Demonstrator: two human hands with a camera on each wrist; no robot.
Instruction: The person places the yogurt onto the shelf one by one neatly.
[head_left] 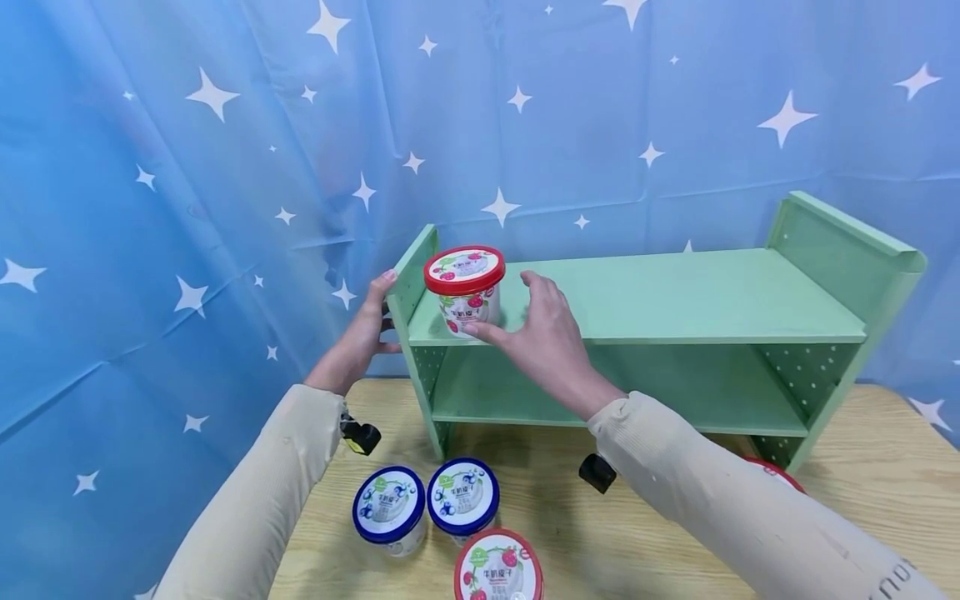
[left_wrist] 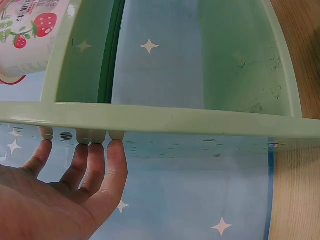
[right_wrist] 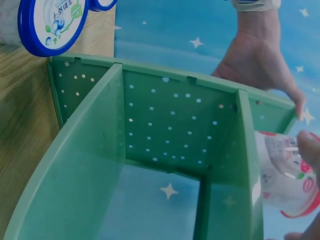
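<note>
A white tub of strawberry ice cream with a red lid [head_left: 465, 287] stands upright at the left end of the green shelf's [head_left: 675, 300] top board. My right hand [head_left: 551, 337] is around its right side, thumb at the lower front and the fingers spread away from the tub. In the right wrist view, part of that tub [right_wrist: 285, 172] shows beside the thumb. My left hand [head_left: 362, 329] touches the outer face of the shelf's left side panel. From the left wrist view, fingertips of the left hand [left_wrist: 75, 195] press against that panel.
On the wooden table [head_left: 322, 533], in front of the shelf, stand two blue-lidded tubs [head_left: 388, 504] and a red-lidded tub [head_left: 498, 571]. Another red lid [head_left: 776, 473] peeks out behind my right sleeve. A blue starry curtain [head_left: 247, 150] hangs behind.
</note>
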